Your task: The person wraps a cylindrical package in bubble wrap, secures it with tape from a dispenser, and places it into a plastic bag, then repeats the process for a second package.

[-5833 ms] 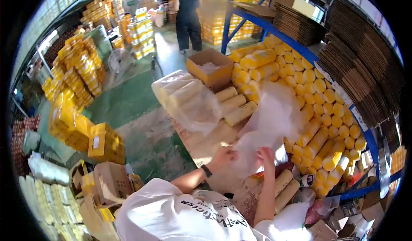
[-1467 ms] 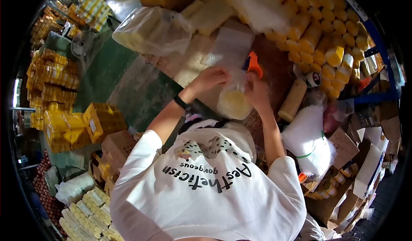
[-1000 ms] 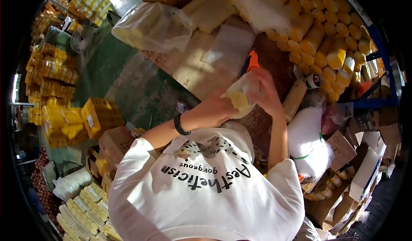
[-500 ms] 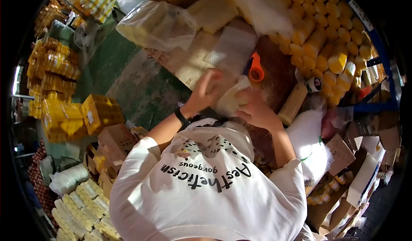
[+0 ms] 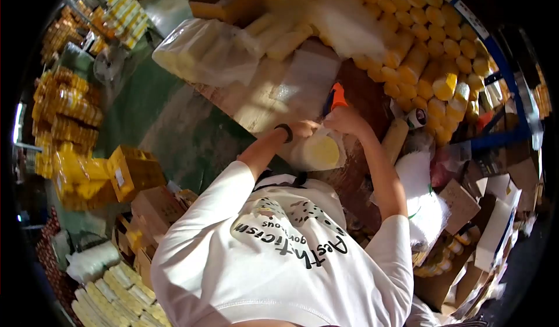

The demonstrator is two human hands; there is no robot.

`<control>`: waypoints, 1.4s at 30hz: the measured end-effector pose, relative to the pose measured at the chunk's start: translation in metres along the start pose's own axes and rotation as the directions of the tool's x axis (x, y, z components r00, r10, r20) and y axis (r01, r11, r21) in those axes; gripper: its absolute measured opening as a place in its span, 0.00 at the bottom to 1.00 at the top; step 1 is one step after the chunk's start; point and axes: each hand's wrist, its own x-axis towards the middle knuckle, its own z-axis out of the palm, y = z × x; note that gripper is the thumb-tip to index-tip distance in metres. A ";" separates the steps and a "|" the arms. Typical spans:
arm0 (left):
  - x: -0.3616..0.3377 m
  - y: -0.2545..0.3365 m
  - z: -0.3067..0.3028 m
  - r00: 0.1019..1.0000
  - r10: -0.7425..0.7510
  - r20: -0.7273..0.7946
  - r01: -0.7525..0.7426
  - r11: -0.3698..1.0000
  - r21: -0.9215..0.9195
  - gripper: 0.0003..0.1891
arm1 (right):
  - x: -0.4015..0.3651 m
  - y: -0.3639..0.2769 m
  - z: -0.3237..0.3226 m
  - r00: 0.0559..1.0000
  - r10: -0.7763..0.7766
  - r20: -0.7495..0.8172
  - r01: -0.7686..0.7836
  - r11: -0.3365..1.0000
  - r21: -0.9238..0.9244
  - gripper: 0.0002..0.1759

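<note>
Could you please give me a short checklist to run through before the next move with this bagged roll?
1. Both hands on the bagged roll: ok. The left hand and right hand meet at its far end.
2. Roll inside the plastic: ok. Its yellow end shows through the film.
3. Bag mouth closed: cannot tell. The hands cover it.
4. Firm grip: cannot tell. The fingers are too small to read.
5. Orange tape dispenser within reach: ok. It lies just beyond the right hand.
6. Spare flat bags nearby: ok. They lie on the table past the hands.
</note>
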 end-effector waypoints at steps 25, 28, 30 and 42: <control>-0.066 -0.045 -0.047 0.759 0.612 -0.223 -0.246 0.586 0.772 0.21 | -0.079 0.116 0.097 0.951 -0.023 -0.308 0.022 1.000 -0.004 0.13; -0.069 -0.032 -0.067 0.748 0.635 -0.194 -0.266 0.554 0.789 0.30 | -0.065 0.084 0.082 0.937 -0.026 -0.350 0.057 0.995 0.077 0.19; -0.053 -0.044 -0.075 0.721 0.687 -0.093 -0.223 0.357 0.907 0.23 | -0.055 0.076 0.089 0.937 -0.054 -0.345 0.030 0.997 -0.075 0.15; -0.062 -0.040 -0.064 0.802 0.582 0.130 -0.425 0.405 0.809 0.06 | -0.065 0.121 0.118 0.901 -0.366 -0.232 0.284 0.903 -0.322 0.18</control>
